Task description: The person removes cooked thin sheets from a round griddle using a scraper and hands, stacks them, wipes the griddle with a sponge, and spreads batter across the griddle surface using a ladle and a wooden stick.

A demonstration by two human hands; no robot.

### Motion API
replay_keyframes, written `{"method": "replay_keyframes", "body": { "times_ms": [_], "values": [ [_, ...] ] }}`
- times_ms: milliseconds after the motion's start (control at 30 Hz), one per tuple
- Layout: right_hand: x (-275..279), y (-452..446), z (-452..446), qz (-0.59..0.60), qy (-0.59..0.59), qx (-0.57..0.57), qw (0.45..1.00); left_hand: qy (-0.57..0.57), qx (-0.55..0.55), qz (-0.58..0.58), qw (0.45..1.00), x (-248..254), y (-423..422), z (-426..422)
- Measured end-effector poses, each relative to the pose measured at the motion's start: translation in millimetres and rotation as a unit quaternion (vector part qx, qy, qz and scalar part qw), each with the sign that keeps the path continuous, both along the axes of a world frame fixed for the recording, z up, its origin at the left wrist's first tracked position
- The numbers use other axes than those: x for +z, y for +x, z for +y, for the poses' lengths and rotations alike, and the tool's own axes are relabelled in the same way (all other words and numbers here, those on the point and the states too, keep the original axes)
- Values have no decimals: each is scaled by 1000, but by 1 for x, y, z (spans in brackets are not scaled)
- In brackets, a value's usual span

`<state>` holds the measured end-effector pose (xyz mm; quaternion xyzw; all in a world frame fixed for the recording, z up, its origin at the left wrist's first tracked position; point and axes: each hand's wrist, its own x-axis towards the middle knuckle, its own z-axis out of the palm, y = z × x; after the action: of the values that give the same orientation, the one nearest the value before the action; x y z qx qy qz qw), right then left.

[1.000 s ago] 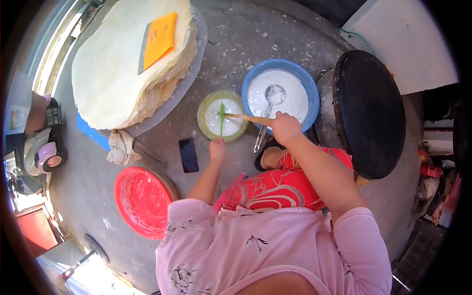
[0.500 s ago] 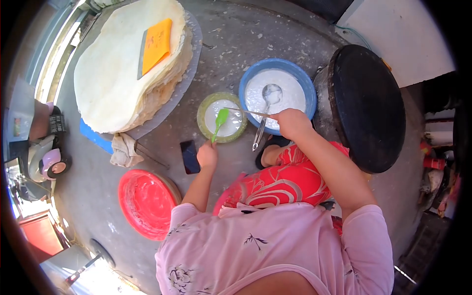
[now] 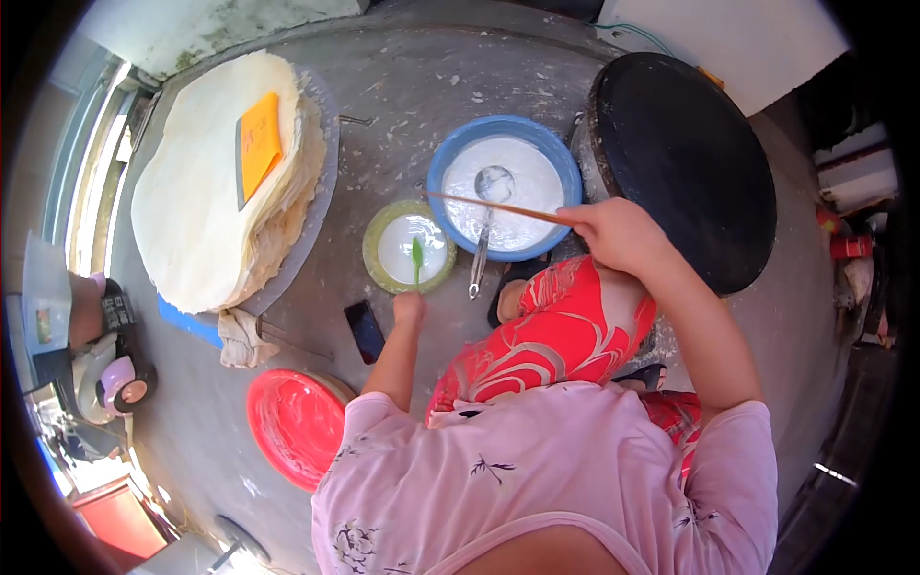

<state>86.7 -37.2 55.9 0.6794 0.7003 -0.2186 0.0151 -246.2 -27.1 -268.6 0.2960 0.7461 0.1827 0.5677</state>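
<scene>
Having been drawn off the green spatula [image 3: 418, 254], the wooden stick [image 3: 517, 207] is clasped by the right hand [image 3: 618, 233] above the blue basin [image 3: 575, 182]; the spatula is held in the yellow-green bowl [image 3: 375, 269] by the left hand [image 3: 409, 309], so wiping seems paused.

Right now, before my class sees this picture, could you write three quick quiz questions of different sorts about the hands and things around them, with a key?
1. Multiple choice: what does the left hand hold?
A) a metal ladle
B) a green spatula
C) a cloth

2. True or false: the right hand holds a thin stick across the top of the blue basin.

3. Short answer: on what does the dark phone lie?

Key:
1. B
2. True
3. The floor
</scene>
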Motion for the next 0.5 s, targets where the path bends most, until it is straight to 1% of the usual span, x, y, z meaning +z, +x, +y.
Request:
{"method": "replay_keyframes", "body": {
  "times_ms": [33, 67, 133, 167, 200, 233, 267, 333, 367, 433, 467, 500],
  "values": [
    [3, 13, -10, 60, 62, -20, 996, -8, 1, 24, 1000, 2, 0, 2],
    [7, 26, -20, 62, 62, -26, 996, -8, -5, 26, 1000, 0, -2, 2],
    [14, 50, -43, 215, 56, -143, 964, 13, -100, 78, 992, -1, -7, 1],
    [15, 61, -55, 217, 56, -147, 963, 12, -104, 80, 991, -2, -9, 1],
    [15, 70, -68, 230, 56, -193, 952, 49, -172, 170, 969, -2, -9, 1],
    [14, 79, -81, 243, 57, -238, 939, 86, -238, 257, 933, -2, -8, 1],
    [9, 89, -95, 244, 60, -241, 937, 89, -241, 258, 931, 13, 0, 0],
    [-6, 103, -123, 295, 91, -279, 909, 164, -314, 407, 842, 40, 21, -3],
    [-5, 107, -134, 296, 93, -284, 907, 167, -318, 408, 839, 39, 30, -2],
    [-2, 113, -154, 283, 29, -342, 895, 273, -319, 239, 876, 31, 51, 6],
    [-8, 117, -164, 305, 28, -356, 883, 136, -282, 63, 948, 22, 63, 15],
    [-11, 119, -172, 307, 28, -360, 881, -11, -230, -116, 966, 13, 75, 24]
  ]
}}
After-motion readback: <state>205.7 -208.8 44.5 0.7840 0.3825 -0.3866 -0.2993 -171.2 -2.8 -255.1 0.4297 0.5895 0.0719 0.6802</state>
